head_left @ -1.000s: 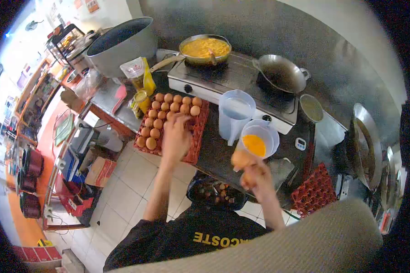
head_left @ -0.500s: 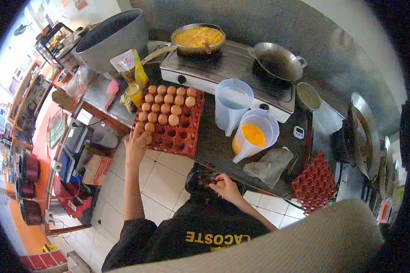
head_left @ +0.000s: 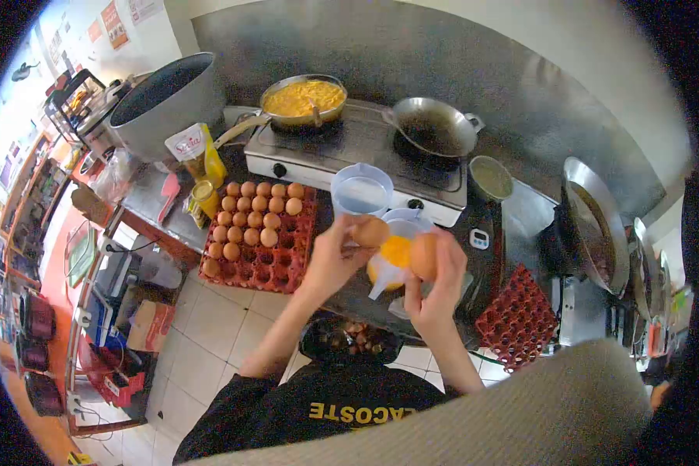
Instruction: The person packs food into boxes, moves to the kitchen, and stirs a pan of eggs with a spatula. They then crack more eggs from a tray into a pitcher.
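My left hand (head_left: 335, 260) is closed around a brown egg (head_left: 370, 231). Another brown egg (head_left: 424, 256) is gripped by my right hand (head_left: 441, 283). Both eggs are above a translucent jug (head_left: 408, 220) holding yellow-orange beaten egg (head_left: 396, 250), and my hands partly cover that jug. Whether the shells are cracked cannot be made out. Left of my hands, a red egg tray (head_left: 291, 260) carries several brown eggs and has bare pockets at its lower right. A second translucent jug (head_left: 363, 190) stands just behind.
A gas stove (head_left: 357, 147) bears a pan of yellow egg (head_left: 304, 97) and a dark wok (head_left: 433, 128). A black bin with shells (head_left: 353, 339) sits below the counter edge, close to my body. To the right are a timer (head_left: 479, 238) and another red tray (head_left: 517, 318).
My left hand has moved from the egg tray to the jug with an egg. My right hand has risen from the bin to beside it. The camera view has shifted.
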`<state>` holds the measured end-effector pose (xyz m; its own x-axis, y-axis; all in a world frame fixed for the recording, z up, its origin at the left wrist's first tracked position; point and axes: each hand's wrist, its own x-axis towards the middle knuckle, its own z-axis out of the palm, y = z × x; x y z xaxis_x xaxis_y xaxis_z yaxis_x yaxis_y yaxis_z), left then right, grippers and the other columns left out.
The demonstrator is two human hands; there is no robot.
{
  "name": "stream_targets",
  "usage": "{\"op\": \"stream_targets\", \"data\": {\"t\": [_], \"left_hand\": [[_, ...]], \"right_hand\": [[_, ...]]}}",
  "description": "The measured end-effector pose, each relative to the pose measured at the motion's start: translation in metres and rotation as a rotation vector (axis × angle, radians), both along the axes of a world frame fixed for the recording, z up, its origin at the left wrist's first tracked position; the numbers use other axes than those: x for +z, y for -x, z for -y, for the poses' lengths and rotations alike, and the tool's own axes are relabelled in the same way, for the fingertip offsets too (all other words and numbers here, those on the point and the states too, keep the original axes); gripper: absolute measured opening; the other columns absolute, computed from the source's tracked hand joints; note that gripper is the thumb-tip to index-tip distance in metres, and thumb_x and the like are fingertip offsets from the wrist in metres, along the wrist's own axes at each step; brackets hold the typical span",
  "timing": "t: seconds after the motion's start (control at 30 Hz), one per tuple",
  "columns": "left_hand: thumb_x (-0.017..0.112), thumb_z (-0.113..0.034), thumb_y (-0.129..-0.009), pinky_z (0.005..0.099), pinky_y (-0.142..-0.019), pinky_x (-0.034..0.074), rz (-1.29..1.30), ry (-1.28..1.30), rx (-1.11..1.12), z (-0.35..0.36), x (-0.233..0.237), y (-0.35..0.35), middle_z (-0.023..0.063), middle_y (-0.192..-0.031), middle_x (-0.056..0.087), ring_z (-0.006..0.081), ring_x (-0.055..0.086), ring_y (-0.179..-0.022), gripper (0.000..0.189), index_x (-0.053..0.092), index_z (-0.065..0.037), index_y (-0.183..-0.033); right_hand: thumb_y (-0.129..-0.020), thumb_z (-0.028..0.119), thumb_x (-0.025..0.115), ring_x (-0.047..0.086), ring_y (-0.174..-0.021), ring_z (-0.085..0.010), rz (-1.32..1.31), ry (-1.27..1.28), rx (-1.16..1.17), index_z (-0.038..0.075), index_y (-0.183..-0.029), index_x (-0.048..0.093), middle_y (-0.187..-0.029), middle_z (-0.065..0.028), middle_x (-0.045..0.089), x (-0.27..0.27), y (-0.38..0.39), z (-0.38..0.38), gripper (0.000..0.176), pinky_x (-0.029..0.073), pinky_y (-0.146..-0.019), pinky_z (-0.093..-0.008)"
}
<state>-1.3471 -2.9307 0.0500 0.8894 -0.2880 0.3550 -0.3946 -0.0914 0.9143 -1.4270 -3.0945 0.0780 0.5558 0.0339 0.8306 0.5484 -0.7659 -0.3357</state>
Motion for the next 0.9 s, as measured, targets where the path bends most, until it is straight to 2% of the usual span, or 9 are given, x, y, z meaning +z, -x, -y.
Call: {"op": "stream_targets", "data": {"t": [0.03, 0.1, 0.13, 0.23, 0.4, 0.5, 0.6, 0.7, 0.9], "left_hand": [[0.07, 0.001, -0.076, 0.0322, -0.076, 0.055, 0.068, -0.079, 0.004, 0.012, 0.012, 0.004, 0.015, -0.103, 0.065, 0.0214, 0.065, -0.094, 0.044, 0.049, -0.002, -0.115], [0.07, 0.0, -0.077, 0.0326, -0.076, 0.055, -0.005, 0.008, -0.048, 0.033, 0.007, 0.002, 0.0152, -0.103, 0.065, 0.0231, 0.066, -0.093, 0.042, 0.049, -0.002, -0.113], [0.07, 0.0, -0.077, 0.0325, -0.077, 0.055, 0.018, -0.008, -0.056, 0.038, 0.007, 0.001, 0.015, -0.102, 0.065, 0.0237, 0.066, -0.093, 0.041, 0.049, -0.002, -0.112], [0.069, 0.001, -0.076, 0.0321, -0.077, 0.055, 0.045, -0.033, -0.074, 0.048, 0.003, -0.001, 0.0149, -0.101, 0.065, 0.0259, 0.066, -0.093, 0.041, 0.049, -0.002, -0.111], [0.068, 0.001, -0.075, 0.0313, -0.075, 0.054, -0.074, 0.072, -0.123, 0.053, -0.018, -0.017, 0.0126, -0.108, 0.06, 0.0241, 0.063, -0.099, 0.044, 0.047, -0.004, -0.113], [0.072, -0.004, -0.074, 0.0351, -0.084, 0.049, 0.323, -0.11, -0.085, 0.049, -0.014, -0.026, 0.0114, -0.111, 0.058, 0.0274, 0.061, -0.102, 0.048, 0.051, -0.005, -0.117], [0.074, -0.006, -0.07, 0.035, -0.085, 0.048, 0.427, -0.05, -0.202, 0.048, -0.008, -0.034, 0.0153, -0.108, 0.059, 0.0302, 0.061, -0.092, 0.049, 0.057, -0.005, -0.116], [0.074, -0.009, -0.071, 0.0337, -0.083, 0.048, 0.267, -0.039, -0.214, 0.05, -0.009, -0.033, 0.0157, -0.104, 0.062, 0.0292, 0.062, -0.092, 0.041, 0.061, -0.004, -0.11], [0.073, -0.01, -0.071, 0.0357, -0.083, 0.049, 0.299, -0.147, -0.147, 0.048, -0.019, -0.037, 0.0159, -0.1, 0.065, 0.0304, 0.063, -0.092, 0.039, 0.062, -0.002, -0.107]], "right_hand": [[-0.077, 0.005, 0.064, 0.046, -0.111, -0.0409, 0.065, 0.004, -0.004, 0.004, -0.13, 0.039, -0.121, -0.0222, 0.048, -0.001, -0.004, 0.005, 0.059, 0.039, -0.095, -0.0465], [-0.078, 0.005, 0.064, 0.046, -0.111, -0.0423, 0.194, 0.011, -0.015, 0.005, -0.129, 0.041, -0.122, -0.0225, 0.047, -0.01, -0.013, 0.013, 0.056, 0.039, -0.095, -0.0478], [-0.079, 0.007, 0.065, 0.047, -0.111, -0.0407, 0.029, 0.108, -0.088, 0.006, -0.132, 0.04, -0.124, -0.0222, 0.045, -0.011, -0.014, 0.014, 0.059, 0.04, -0.094, -0.0466], [-0.079, 0.007, 0.065, 0.046, -0.112, -0.04, -0.191, 0.057, -0.118, 0.006, -0.134, 0.038, -0.125, -0.0222, 0.044, -0.021, -0.026, 0.017, 0.062, 0.04, -0.096, -0.0444], [-0.091, 0.014, 0.056, 0.052, -0.112, -0.026, -0.225, -0.587, 0.136, 0.0, -0.129, 0.039, -0.124, -0.0184, 0.049, -0.033, -0.03, 0.028, 0.044, 0.04, -0.096, -0.0345], [-0.092, 0.021, 0.057, 0.055, -0.108, -0.0225, -0.608, -0.902, 0.36, -0.002, -0.122, 0.044, -0.121, -0.0149, 0.051, -0.042, -0.036, 0.046, 0.04, 0.043, -0.093, -0.0315], [-0.093, 0.034, 0.056, 0.058, -0.097, -0.0139, -0.691, -0.867, 0.346, -0.001, -0.122, 0.047, -0.104, -0.0082, 0.058, -0.06, -0.045, 0.051, 0.046, 0.048, -0.084, -0.0269], [-0.093, 0.034, 0.056, 0.059, -0.092, -0.0138, -0.815, -0.979, 0.359, 0.001, -0.119, 0.05, -0.103, -0.0077, 0.059, -0.057, -0.046, 0.05, 0.043, 0.049, -0.08, -0.0265], [-0.086, 0.02, 0.065, 0.063, -0.092, -0.0157, -0.683, -0.615, 0.273, 0.004, -0.117, 0.056, -0.102, -0.0087, 0.063, -0.07, -0.061, 0.066, 0.036, 0.054, -0.077, -0.0283]]}}
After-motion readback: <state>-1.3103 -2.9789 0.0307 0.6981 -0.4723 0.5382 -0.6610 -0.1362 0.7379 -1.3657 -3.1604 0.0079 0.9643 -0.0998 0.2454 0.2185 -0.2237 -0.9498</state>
